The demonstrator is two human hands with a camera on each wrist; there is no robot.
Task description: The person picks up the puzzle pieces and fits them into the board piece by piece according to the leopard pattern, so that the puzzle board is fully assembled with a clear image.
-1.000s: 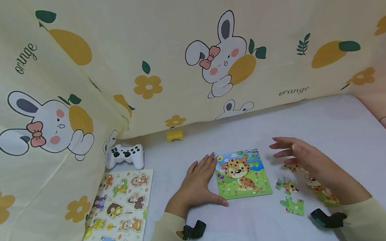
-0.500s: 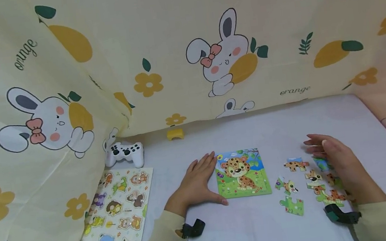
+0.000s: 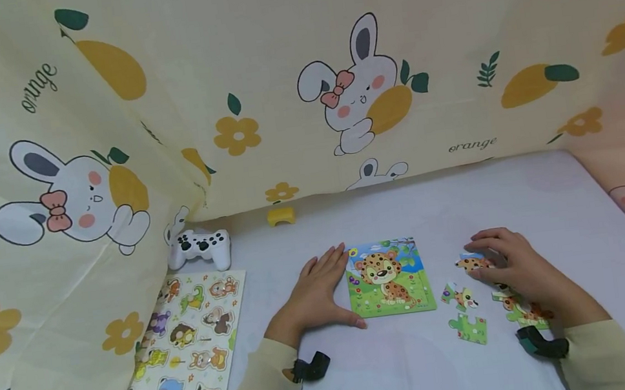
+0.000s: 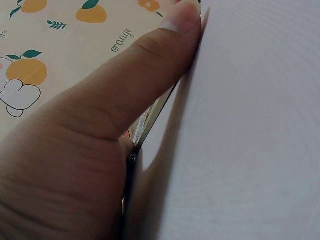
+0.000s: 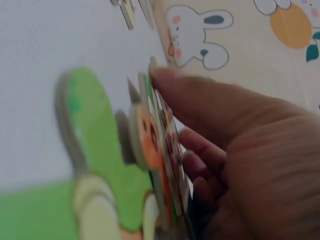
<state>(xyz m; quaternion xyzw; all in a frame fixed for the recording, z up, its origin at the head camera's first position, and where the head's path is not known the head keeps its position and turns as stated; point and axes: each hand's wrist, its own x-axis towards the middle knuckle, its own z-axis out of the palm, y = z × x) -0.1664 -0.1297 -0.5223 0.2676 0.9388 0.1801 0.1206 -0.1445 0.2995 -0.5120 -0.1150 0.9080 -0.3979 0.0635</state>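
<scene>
My left hand (image 3: 316, 295) lies palm down, fingers straight, at the left edge of the leopard puzzle board (image 3: 400, 303). In the left wrist view my left thumb (image 4: 135, 70) stretches along the table. To the right, my right hand (image 3: 524, 276) is at a spotted puzzle piece (image 3: 465, 263), fingertips on its far edge and thumb at its near edge. A leopard-face puzzle piece (image 3: 466, 298) and a green puzzle piece (image 3: 469, 329) lie nearer the board. Several more puzzle pieces (image 3: 529, 313) lie partly under my right hand and wrist.
An animal picture board (image 3: 180, 361) lies at the left. Behind it is a white game controller (image 3: 200, 249). A yellow block (image 3: 281, 216) stands by the back curtain (image 3: 289, 100), whose folds edge the white table (image 3: 404, 366) on several sides.
My right hand first moved right, away from the spotted puzzle piece, then came back left and down with fingers and thumb around it. My left hand stays by the puzzle board.
</scene>
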